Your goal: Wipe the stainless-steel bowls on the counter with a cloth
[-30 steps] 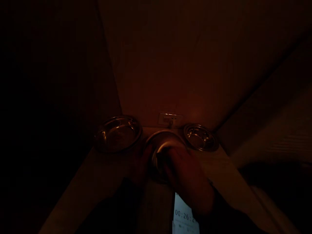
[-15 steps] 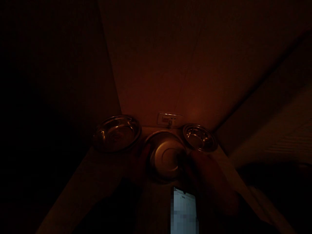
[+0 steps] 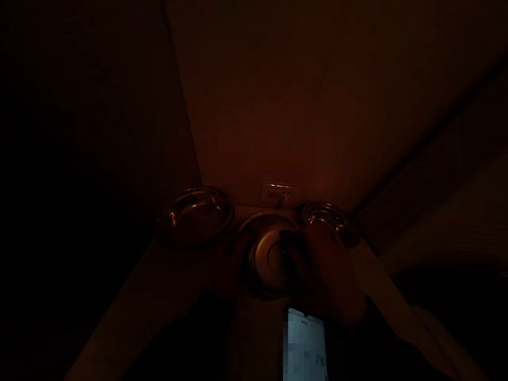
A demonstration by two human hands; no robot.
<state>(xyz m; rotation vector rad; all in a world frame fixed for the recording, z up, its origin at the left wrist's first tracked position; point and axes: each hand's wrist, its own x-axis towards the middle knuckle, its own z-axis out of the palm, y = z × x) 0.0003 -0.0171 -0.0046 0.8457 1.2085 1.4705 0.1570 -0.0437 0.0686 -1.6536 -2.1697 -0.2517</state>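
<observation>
In very dim light, a round metal bowl with a paler, ringed circular base facing up sits in the middle, inside or over a wider dark rim. My left hand is a dark shape against its left side and seems to grip the edge; the fingers hardly show. My right hand reaches over the right side, its fingers closed at the base around something small and dark that I cannot make out.
A wide shiny metal bowl stands at the left, a smaller one at the right, partly behind my right hand. A wall socket with a plug is behind. A lit phone lies near me on the light surface.
My right hand has moved up and left across the bowl's base, covering more of it and part of the right-hand bowl. The whole view has shifted slightly. My left hand stays at the bowl's side.
</observation>
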